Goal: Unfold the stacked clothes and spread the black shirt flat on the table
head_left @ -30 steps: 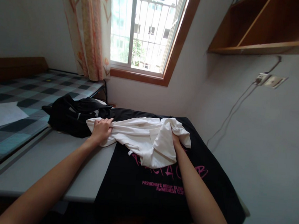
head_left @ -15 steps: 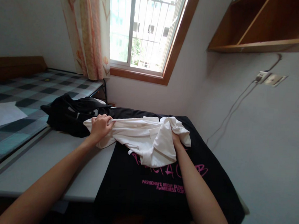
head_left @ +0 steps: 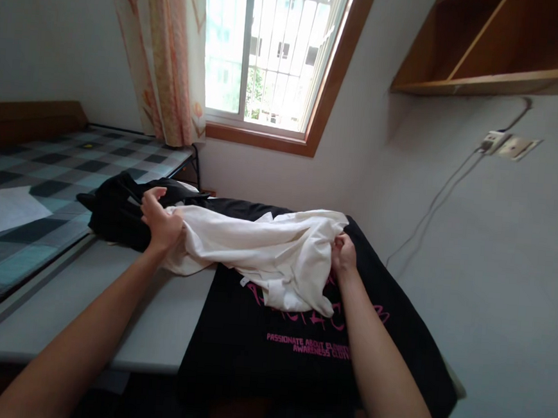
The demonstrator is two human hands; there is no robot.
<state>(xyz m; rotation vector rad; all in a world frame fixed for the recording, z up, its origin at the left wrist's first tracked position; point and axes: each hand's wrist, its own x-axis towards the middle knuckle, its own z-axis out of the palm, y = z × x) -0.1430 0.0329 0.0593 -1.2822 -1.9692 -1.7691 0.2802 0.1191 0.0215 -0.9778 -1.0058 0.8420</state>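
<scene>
A crumpled white shirt stretches sideways between my two hands, with a small tag at its lower edge. My left hand is at its left end; the cloth lies against the thumb while the other fingers curl loosely above. At the right end, my right hand is closed on a bunch of the fabric. Beneath lies a black T-shirt with pink lettering, spread over the white tabletop and hanging over its front edge. The white shirt covers part of the lettering.
A heap of black cloth sits just beyond my left hand. To the left is a bed with a checked cover and a paper sheet. A wall shelf and a socket with a cable are at the right.
My left hand has moved left and slightly up, its fingers loosening. My right hand has come out from under a fold and shifted right. The white shirt is spread wider and smoother.
</scene>
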